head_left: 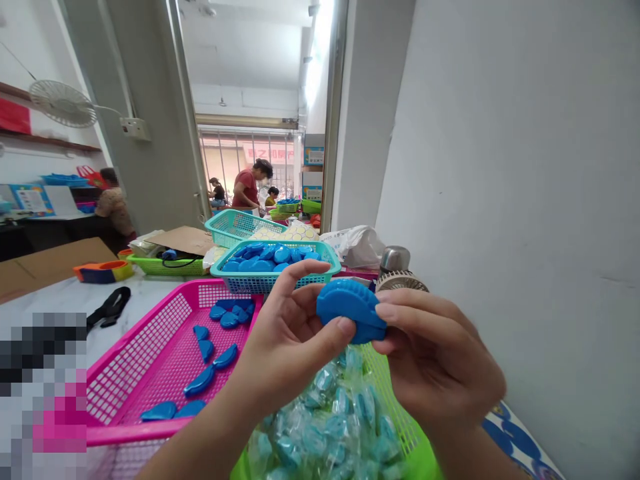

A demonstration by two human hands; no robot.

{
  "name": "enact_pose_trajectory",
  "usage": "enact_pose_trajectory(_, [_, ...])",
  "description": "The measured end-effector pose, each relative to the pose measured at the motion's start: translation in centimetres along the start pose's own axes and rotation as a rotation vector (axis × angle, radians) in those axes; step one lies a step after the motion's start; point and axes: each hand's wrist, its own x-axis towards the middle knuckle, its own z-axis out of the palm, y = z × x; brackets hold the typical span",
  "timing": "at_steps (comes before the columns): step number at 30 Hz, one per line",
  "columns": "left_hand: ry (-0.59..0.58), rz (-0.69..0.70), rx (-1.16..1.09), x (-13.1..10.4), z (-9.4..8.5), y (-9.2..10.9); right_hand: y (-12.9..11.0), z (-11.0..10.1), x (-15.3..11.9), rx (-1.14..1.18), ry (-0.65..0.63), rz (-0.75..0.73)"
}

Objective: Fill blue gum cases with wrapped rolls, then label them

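My left hand (300, 323) and right hand (430, 340) both grip a ridged blue plastic piece (347, 308), fingers closed on it, above a green basket (423, 460) of bagged turquoise pieces (330, 427).

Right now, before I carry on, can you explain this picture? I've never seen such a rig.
There is no robot here: these are a person's bare hands, seen by a camera worn on that person's head, looking forward and down. The left hand and right hand hold a rounded blue piece between them. Below is a green basket with pale blue pieces in clear wrapping. To the left, on the table, a pink basket holds loose blue pieces; beyond, a turquoise basket holds more. Other people are in the background.
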Motion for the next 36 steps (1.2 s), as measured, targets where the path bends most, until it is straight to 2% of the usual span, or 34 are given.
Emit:
enact_pose_trajectory(4, [0.005,0.004,0.061,0.2,0.0,0.1,0.1,-0.2,-0.1,-0.035,0.069,-0.01])
enact_pose_trajectory(8, [0.052,0.098,0.155,0.2,0.0,0.1,0.2,-0.5,0.0,-0.021,0.038,0.015])
enact_pose_trajectory(13, [0.03,0.222,0.311,0.1,-0.1,-0.5,0.0,-0.5,-0.1,-0.069,0.053,-0.009])
enact_pose_trajectory(15, [0.027,0.392,0.558,0.0,-0.2,-0.5,0.0,-0.4,-0.2,-0.096,0.072,0.0])
enact_pose_trajectory(18, [0.039,0.7,1.077,-0.5,-0.2,0.0,-0.1,-0.1,-0.2,-0.055,0.079,0.024])
enact_pose_trajectory(20, [0.047,0.787,1.245,-0.8,-0.3,0.6,-0.1,0.0,0.0,0.029,0.057,0.07])
enact_pose_trajectory(23, [0.082,0.759,1.188,-1.2,-0.6,1.1,0.1,-0.2,0.5,0.188,-0.042,0.181])
enact_pose_trajectory(26, [0.127,0.562,0.988,-1.2,-0.9,1.2,0.4,-0.6,0.8,0.32,-0.17,0.274])
enact_pose_trajectory(29, [0.144,0.389,0.843,-1.0,-1.0,1.3,0.4,-0.7,0.7,0.389,-0.17,0.381])
enact_pose_trajectory(31, [0.138,0.368,0.825,-0.8,-1.0,1.5,0.4,-0.7,0.7,0.401,-0.147,0.4])
enact_pose_trajectory(36, [0.103,0.386,0.827,-0.5,-1.0,2.0,0.3,-0.8,1.0,0.423,-0.203,0.383])
